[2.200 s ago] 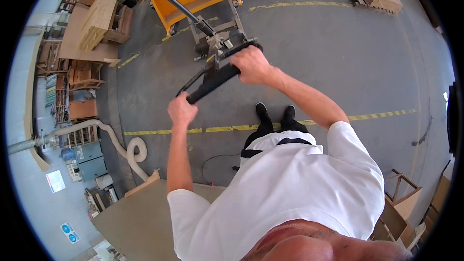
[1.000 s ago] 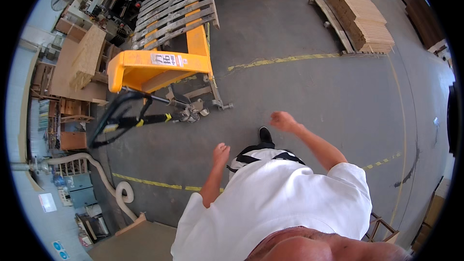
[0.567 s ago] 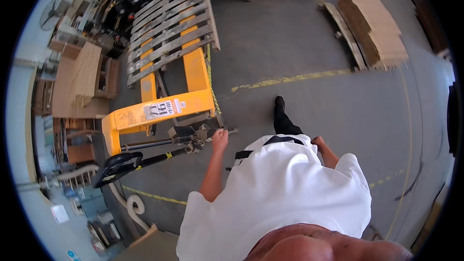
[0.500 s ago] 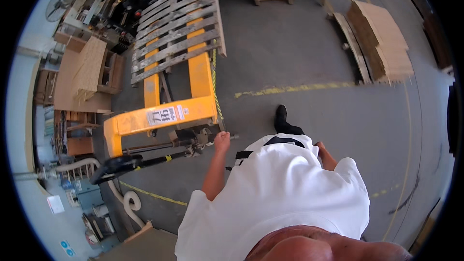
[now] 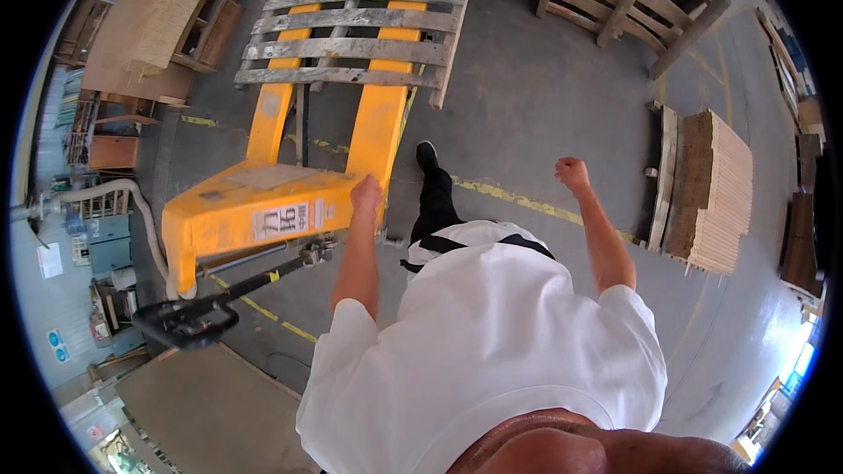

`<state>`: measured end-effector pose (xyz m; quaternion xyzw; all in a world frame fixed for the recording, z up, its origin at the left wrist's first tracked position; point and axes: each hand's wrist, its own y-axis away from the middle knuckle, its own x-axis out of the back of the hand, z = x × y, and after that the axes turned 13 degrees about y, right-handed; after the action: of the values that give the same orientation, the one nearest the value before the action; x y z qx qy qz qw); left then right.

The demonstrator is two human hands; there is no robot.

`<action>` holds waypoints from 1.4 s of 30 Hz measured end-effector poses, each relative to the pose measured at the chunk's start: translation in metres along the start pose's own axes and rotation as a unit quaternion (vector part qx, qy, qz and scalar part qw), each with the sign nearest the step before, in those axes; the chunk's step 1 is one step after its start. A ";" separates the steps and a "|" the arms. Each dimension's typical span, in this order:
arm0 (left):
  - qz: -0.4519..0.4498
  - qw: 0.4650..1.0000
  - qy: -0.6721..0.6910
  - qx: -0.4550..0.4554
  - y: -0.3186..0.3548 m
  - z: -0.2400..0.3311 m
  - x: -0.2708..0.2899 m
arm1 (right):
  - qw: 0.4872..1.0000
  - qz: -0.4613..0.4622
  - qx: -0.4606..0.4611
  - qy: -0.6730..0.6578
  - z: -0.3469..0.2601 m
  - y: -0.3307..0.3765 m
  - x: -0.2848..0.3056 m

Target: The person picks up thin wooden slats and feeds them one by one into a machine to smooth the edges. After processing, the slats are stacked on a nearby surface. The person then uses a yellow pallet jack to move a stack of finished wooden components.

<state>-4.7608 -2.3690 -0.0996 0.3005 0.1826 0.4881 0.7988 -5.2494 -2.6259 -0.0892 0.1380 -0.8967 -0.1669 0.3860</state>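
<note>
A yellow pallet jack (image 5: 255, 211) stands to my left with its two forks pushed under a grey wooden pallet (image 5: 360, 22). Its black handle (image 5: 184, 320) hangs free, low at the left, with no hand on it. My left hand (image 5: 367, 195) is loosely curled right beside the jack's near corner; I cannot tell whether it touches the metal. Out to the right, my right hand (image 5: 572, 172) is raised in a fist, holding nothing. One foot in a black shoe (image 5: 427, 156) is stepped forward on the grey floor.
A stack of light boards (image 5: 720, 193) lies on a low pallet at the right. Another wooden pallet (image 5: 632, 0) sits at the top right. Yellow floor lines (image 5: 518, 202) cross ahead. A large flat board (image 5: 211, 404) lies at the lower left, and shelves with wood line the left wall.
Both hands have let go of the jack's handle, which dropped to the left. I have walked forward along the jack toward the pallet, arms swinging free.
</note>
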 end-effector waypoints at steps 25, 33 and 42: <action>-0.001 0.941 0.303 0.153 -0.448 0.139 -0.140 | 0.952 -0.254 -0.024 0.171 -0.234 -0.230 -0.182; 0.018 0.949 0.288 0.124 -0.442 0.185 -0.147 | 0.940 -0.182 0.133 0.256 -0.303 -0.293 -0.239; -0.030 0.943 0.318 0.097 -0.375 0.227 -0.163 | 0.898 -0.093 0.369 0.222 -0.444 -0.257 -0.318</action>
<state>-4.4513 -2.7111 -0.1763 0.2006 0.4824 0.5138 0.6805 -4.6795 -2.8246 -0.1120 0.3867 -0.7680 0.1754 0.4794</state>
